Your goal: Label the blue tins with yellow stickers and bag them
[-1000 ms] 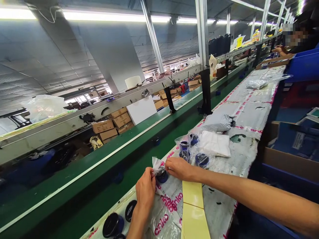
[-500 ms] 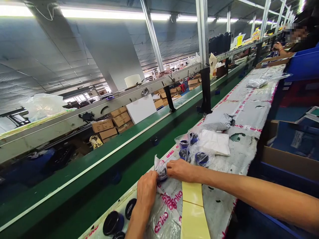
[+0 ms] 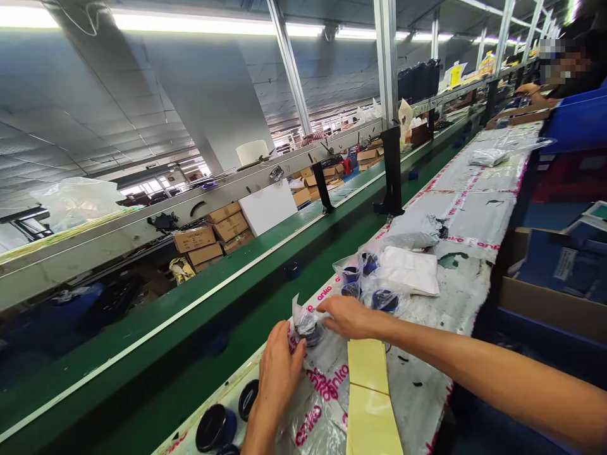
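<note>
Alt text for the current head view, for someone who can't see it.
A left hand and right hand flank a dark round item in clear plastic on a covered bench, with yellow sheets nearby and a green conveyor alongside.

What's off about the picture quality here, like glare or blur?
Head view: ceiling lights blown out white; yellow sheets faintly shiny; blue pieces on the green belt dark and smeared; a pixelated patch at upper right.

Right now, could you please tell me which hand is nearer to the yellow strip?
The right hand: it is by the far end of the yellow strip. The left hand is farther off, to the strip's left.
</note>
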Demonstrator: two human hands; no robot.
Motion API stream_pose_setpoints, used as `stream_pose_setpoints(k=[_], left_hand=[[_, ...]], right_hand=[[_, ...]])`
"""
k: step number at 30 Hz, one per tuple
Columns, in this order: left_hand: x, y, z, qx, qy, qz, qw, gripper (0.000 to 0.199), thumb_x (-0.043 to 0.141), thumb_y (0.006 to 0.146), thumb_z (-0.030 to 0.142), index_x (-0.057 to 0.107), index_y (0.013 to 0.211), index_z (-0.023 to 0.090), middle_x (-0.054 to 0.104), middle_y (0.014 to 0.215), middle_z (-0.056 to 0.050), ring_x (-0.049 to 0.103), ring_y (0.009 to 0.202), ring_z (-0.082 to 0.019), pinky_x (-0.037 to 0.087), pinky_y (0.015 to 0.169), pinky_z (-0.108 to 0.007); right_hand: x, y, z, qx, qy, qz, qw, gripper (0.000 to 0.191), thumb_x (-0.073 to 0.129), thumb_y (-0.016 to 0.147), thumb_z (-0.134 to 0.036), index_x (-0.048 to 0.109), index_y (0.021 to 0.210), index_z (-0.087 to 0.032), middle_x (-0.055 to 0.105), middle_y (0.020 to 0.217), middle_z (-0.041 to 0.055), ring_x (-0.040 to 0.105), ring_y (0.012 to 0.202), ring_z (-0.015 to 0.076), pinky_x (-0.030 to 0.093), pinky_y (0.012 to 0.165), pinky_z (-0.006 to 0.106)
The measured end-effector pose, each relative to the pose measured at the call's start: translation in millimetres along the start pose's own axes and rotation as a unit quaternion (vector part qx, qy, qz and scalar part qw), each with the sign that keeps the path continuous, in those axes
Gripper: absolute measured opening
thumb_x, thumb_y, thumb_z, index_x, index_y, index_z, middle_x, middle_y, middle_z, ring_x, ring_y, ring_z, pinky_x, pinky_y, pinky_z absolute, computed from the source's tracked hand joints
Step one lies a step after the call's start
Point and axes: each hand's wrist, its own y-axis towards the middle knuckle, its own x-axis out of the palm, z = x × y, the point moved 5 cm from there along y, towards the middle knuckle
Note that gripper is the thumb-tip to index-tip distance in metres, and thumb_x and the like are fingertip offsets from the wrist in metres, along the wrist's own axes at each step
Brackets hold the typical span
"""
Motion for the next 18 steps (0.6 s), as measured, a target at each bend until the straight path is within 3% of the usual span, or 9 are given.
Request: stream_pose_setpoints(k=[2, 7, 12, 16, 18], left_hand=[[6.8, 2, 2, 0.012, -0.017, -0.012, 1.0, 0.039, 0.054, 0.091, 0.034, 0.06, 0.125, 0.018, 0.062, 0.134, -0.016, 0.056, 0.127, -0.03, 0.042, 0.104, -0.04], [23.7, 10, 0, -0.008, -0.023, -0.026, 0.999, 0.03, 0.056, 0.089, 0.032, 0.064, 0.114, 0.017, 0.068, 0.117, -0.015, 0.062, 0.112, -0.03, 0.045, 0.097, -0.04], [27.6, 9, -2, -0.035, -0.006, -0.033, 0.999, 0.032, 0.064, 0.083, 0.028, 0.062, 0.113, 0.016, 0.064, 0.124, -0.017, 0.058, 0.12, -0.031, 0.041, 0.101, -0.038], [26.9, 9, -1, -0.046, 0.002, -0.042, 0.998, 0.04, 0.068, 0.078, 0.024, 0.059, 0.116, 0.015, 0.063, 0.125, -0.017, 0.056, 0.122, -0.033, 0.038, 0.103, -0.039], [26.7, 12, 0, -0.052, 0.001, -0.043, 0.998, 0.035, 0.067, 0.078, 0.023, 0.06, 0.111, 0.014, 0.063, 0.121, -0.018, 0.057, 0.117, -0.033, 0.039, 0.101, -0.041]], right_hand=[[4, -3, -7, -0.027, 0.014, -0.005, 1.0, 0.028, 0.057, 0.089, -0.019, 0.069, 0.114, -0.015, 0.071, 0.119, 0.0132, 0.064, 0.112, 0.0276, 0.048, 0.092, 0.034], [21, -9, -16, -0.043, 0.017, -0.009, 0.999, 0.031, 0.058, 0.087, -0.018, 0.069, 0.115, -0.011, 0.063, 0.133, 0.0163, 0.057, 0.12, 0.0316, 0.046, 0.1, 0.041], [25, -13, -16, -0.025, -0.008, -0.01, 1.0, 0.023, 0.063, 0.085, -0.023, 0.072, 0.101, -0.01, 0.065, 0.124, 0.0203, 0.057, 0.116, 0.0376, 0.049, 0.095, 0.05], [15, -15, -19, -0.009, -0.022, 0.024, 0.999, 0.04, 0.067, 0.085, -0.032, 0.066, 0.117, -0.009, 0.063, 0.125, 0.0219, 0.055, 0.117, 0.0385, 0.047, 0.096, 0.05], [15, -13, -24, -0.015, -0.023, 0.024, 0.999, 0.045, 0.07, 0.083, -0.029, 0.063, 0.122, -0.008, 0.064, 0.125, 0.0212, 0.057, 0.115, 0.0366, 0.049, 0.094, 0.046]])
